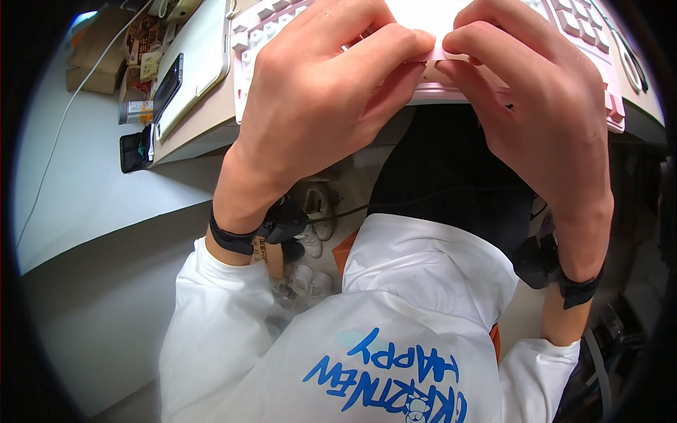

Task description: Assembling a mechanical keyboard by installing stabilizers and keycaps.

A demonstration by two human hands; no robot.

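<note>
My left hand [317,92] and my right hand [539,99] meet at the top of the view, above a pink and white keyboard [248,46]. Thumb and index finger of each are pinched, with the fingertips almost touching. Between them is the edge of a thin, pale thing [421,13], bright white and overexposed, perhaps a sheet; its kind is not clear. Both hands cover much of the keyboard, whose pink edge [615,116] shows beyond my right hand. Black straps with small black devices circle both wrists.
Left of the keyboard lie a pale flat slab [204,53] like a closed laptop, a dark phone [168,86] and a small black case [134,150]. A cardboard box [95,49] stands farther left. Scissors [632,67] lie at the right. Shoes [317,211] sit on the floor.
</note>
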